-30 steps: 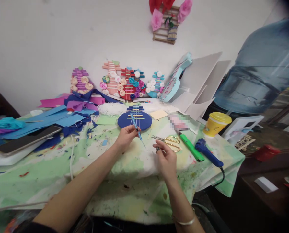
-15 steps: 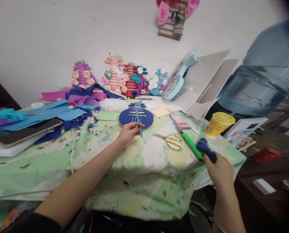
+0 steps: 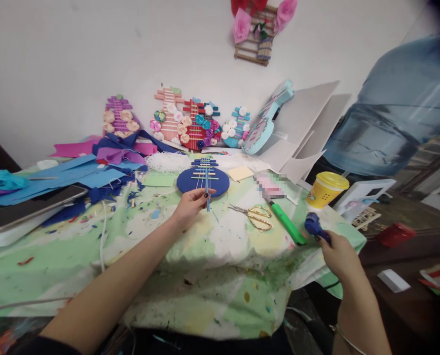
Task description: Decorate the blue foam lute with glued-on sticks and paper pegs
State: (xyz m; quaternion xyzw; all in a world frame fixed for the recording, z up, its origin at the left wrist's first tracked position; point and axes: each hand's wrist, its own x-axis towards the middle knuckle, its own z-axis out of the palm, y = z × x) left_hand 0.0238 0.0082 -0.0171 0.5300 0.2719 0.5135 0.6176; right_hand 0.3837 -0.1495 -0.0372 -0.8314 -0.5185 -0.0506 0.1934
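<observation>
My left hand (image 3: pixel 193 206) pinches a thin blue stick (image 3: pixel 207 190), held upright over the near edge of a dark blue oval craft instrument (image 3: pixel 220 183) with light strings and crossbars. At the right edge of the table, my right hand (image 3: pixel 336 250) is wrapped round the handle of a dark blue tool (image 3: pixel 313 226). Gold-handled scissors (image 3: pixel 259 217) lie between the hands, with a green cutter (image 3: pixel 287 223) to their right.
Decorated craft instruments (image 3: pixel 194 125) lean on the wall. A phone (image 3: pixel 31 204), blue cloth (image 3: pixel 68 172) and white string (image 3: pixel 166 161) are at left and centre. A yellow cup (image 3: pixel 326 191) and large water bottle (image 3: pixel 390 108) stand at right.
The blue stick has turned from slanted to nearly upright in my left hand. My right hand and the dark blue tool have moved slightly away from the green cutter. The view has shifted a little.
</observation>
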